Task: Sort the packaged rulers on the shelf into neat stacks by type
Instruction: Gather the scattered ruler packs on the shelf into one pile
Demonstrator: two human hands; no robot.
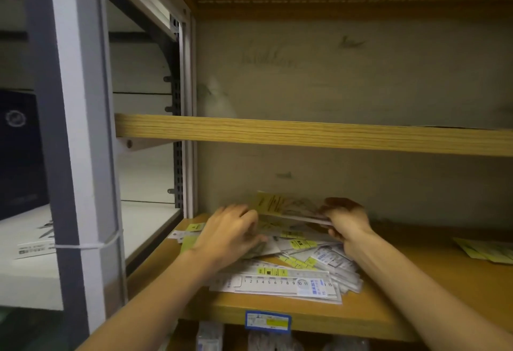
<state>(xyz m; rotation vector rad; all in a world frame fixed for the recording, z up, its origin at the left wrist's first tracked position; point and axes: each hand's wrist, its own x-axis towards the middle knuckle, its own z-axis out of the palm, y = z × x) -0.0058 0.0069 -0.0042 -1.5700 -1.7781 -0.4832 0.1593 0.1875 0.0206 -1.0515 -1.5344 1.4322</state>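
Observation:
A loose pile of packaged rulers point(288, 273) lies on the wooden shelf point(388, 295), most with yellow labels, one in front showing a printed scale. My right hand point(344, 220) grips a small bundle of yellow-carded ruler packs point(283, 206), lifted above the back of the pile and tilted up at its left end. My left hand point(230, 231) is at the bundle's left end, fingers curled over the pile. Blur hides whether the left fingers grip the bundle.
An upper wooden shelf board point(305, 134) hangs low above my hands. A grey metal post point(75, 156) stands at the left. More yellow packs point(485, 250) lie at the shelf's right. A blue price tag point(268, 321) sits on the shelf's front edge.

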